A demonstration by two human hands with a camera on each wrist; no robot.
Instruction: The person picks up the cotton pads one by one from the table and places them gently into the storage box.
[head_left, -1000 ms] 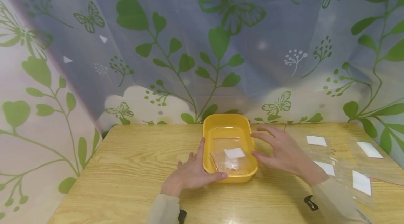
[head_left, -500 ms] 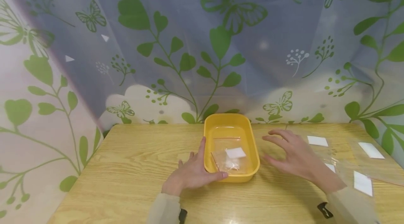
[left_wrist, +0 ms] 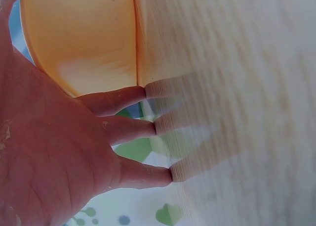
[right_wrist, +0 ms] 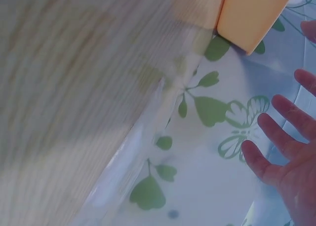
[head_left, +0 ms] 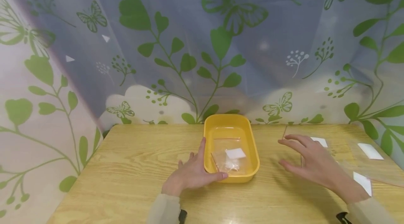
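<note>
Blue curtain-like backdrop (head_left: pixel 195 59) up behind, green leaves and butterflies all over it, and below it the wood-grain counter (head_left: pixel 135 161). Centre stage, the yellow box (head_left: pixel 240 179) sits near the counter's far edge, clear bags (head_left: pixel 231 164) lying inside, a white rectangle (head_left: pixel 235 153) showing on top.

And here's the move: a second ago the right grip (head_left: pixel 315 162) is right up against the box's right wall; now it's well apart from it, out to the right, over the clear bags on the counter (head_left: pixel 375 166). It has nothing in it, fingers spread and a little bent, thumb apart. One white rectangle that showed earlier is now out of sight behind that hand.

The left grip (head_left: pixel 194 174) hasn't budged, and neither has the box. It's spread round the near-left corner, thumb resting on the near rim, index finger against the left wall.

Over to the left wrist view, which gives the clearer look underneath: three fingertips touch the counter beside the box. The right wrist view catches the palm side and the gaps between the fingers, with the box's outer wall off at the top. Only the head view shows what lies inside the box.
</note>
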